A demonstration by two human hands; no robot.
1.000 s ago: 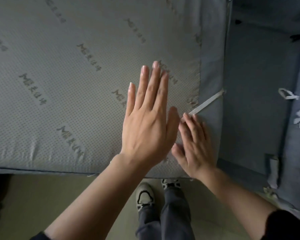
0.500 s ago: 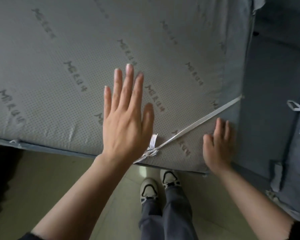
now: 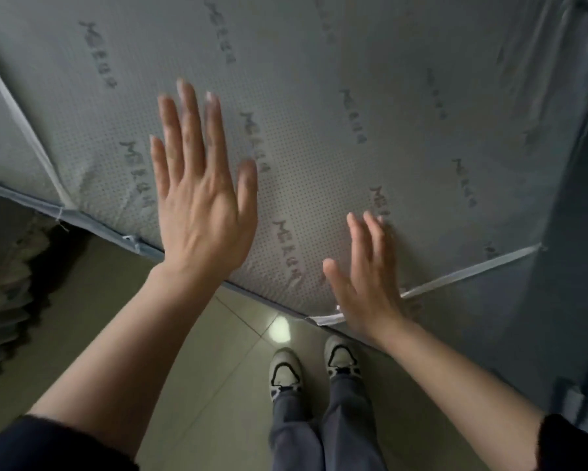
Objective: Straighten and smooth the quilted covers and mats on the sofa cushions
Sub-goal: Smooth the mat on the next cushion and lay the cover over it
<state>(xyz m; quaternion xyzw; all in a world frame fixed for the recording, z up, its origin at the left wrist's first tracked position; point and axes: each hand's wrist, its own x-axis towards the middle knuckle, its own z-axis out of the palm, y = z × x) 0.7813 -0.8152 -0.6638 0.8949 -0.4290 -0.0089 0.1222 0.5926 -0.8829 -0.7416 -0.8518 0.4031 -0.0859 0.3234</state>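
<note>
Head view. Grey dotted mat (image 3: 319, 79) with printed lettering lies spread over the sofa cushion (image 3: 578, 273), its front edge towards the person. Left hand (image 3: 200, 205) is flat near that edge, grip apart, fingers straight and spread, holding nothing. Blur hides whether it presses or hovers. Right hand (image 3: 367, 277) is flat by the right front corner, grip likewise apart, its palm just beside the corner strap (image 3: 469, 271) that runs diagonally across that corner. A second strap (image 3: 20, 124) crosses the left corner.

Progress, judged: the mat looks mostly flat through the middle, with small puckers at the front edge beside the left hand. Smoothing seems about midway. Edge puckers and corner alignment are left; other covers are out of sight.

Surroundings: pale tiled floor (image 3: 200, 351), shoes (image 3: 285, 372) below the mat edge, and a dark rumpled heap (image 3: 7, 300) at far left, not identifiable.
</note>
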